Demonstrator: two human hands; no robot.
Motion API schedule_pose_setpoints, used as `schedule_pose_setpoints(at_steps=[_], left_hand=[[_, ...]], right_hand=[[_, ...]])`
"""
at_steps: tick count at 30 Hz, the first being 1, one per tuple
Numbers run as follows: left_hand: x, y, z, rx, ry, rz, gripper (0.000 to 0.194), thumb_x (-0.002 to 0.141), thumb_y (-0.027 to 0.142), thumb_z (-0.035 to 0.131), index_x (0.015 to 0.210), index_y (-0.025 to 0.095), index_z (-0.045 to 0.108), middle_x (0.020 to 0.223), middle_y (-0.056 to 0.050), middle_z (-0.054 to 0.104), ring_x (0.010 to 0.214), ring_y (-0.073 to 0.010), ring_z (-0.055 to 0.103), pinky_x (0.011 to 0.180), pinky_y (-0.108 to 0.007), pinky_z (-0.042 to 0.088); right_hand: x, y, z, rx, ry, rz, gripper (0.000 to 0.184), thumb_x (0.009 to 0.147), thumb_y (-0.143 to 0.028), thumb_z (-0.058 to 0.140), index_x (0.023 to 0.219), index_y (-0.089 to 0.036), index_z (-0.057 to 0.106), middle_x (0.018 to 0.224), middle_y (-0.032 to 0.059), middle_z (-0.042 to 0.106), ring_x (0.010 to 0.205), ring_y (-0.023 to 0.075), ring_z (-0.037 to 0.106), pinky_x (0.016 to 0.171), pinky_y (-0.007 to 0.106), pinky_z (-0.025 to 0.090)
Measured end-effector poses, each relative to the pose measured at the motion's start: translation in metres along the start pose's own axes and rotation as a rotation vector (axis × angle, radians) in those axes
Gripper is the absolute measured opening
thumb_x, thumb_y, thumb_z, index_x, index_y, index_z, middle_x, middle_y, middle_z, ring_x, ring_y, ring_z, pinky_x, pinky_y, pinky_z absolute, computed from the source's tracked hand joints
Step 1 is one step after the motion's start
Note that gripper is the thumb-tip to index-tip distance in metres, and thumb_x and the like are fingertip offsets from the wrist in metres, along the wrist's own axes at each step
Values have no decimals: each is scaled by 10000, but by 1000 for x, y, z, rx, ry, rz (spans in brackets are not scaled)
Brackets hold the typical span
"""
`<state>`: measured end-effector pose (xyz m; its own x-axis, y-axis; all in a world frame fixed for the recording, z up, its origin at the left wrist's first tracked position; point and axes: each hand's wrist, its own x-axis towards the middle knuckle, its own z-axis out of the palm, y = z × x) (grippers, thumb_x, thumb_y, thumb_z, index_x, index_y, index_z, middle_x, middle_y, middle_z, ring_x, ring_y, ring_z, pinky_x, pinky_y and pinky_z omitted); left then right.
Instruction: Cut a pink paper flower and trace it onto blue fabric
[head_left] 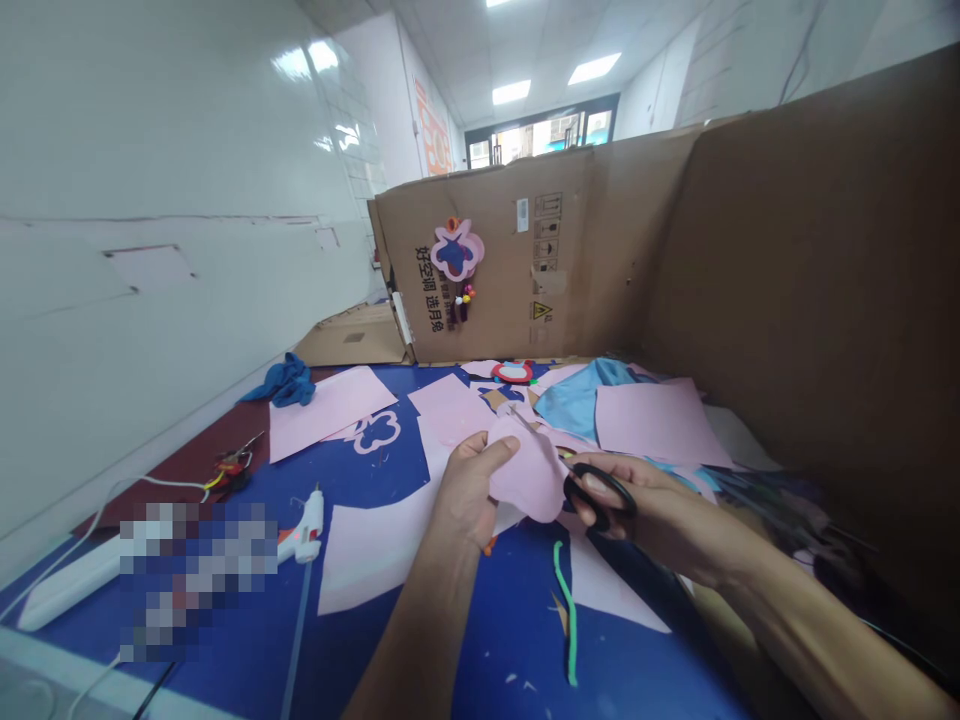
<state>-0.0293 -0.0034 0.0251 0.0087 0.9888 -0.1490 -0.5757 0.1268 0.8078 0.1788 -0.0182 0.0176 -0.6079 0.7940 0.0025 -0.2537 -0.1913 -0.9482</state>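
Note:
My left hand [480, 478] pinches a piece of pink paper [531, 482] with a rounded, curved outline, thumb on top. My right hand [626, 500] has its fingers through the black handles of a pair of scissors [600, 497]. The blades point up and left, at the paper's edge, partly hidden by it. Beneath both hands lie sheets of pink paper [375, 545] on the blue table. A green fuzzy stem [568, 610] rests just below the paper in my hands.
A white glue gun [306, 528] lies at left, near pliers [232, 468] and a dark blue cloth [289, 382]. A pink flower-shaped cutout [376, 432] is beyond. Cardboard [502, 280] stands behind, with a flower ornament [456, 252] on it. Light blue fabric [581, 400] lies at right.

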Motion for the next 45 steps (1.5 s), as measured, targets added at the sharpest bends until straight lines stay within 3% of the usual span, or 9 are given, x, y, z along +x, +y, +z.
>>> schedule_pose_setpoints(at_steps=[16, 23, 45], left_hand=[[3, -1, -3, -18, -1, 22, 408, 541, 248, 974, 865, 129, 757, 827, -79, 784, 693, -171, 687, 714, -284, 537], [4, -3, -4, -5, 44, -4, 576, 552, 296, 999, 1043, 144, 739, 947, -115, 808, 784, -235, 743, 761, -355, 594], [2, -2, -4, 12, 1, 4, 509, 586, 293, 980, 1010, 109, 768, 897, -126, 809, 739, -232, 744, 725, -339, 593]], right_hand=[[1, 0, 1, -10, 1, 1, 358, 920, -500, 821, 889, -177, 672, 793, 26, 584, 659, 123, 393, 567, 253, 267], [-1, 2, 1, -78, 26, 16, 393, 886, -527, 847, 995, -174, 716, 843, 31, 598, 714, 134, 451, 592, 256, 274], [1, 1, 10, -52, -1, -18, 356, 930, -514, 799, 933, -180, 676, 846, 28, 571, 692, 136, 413, 579, 272, 263]])
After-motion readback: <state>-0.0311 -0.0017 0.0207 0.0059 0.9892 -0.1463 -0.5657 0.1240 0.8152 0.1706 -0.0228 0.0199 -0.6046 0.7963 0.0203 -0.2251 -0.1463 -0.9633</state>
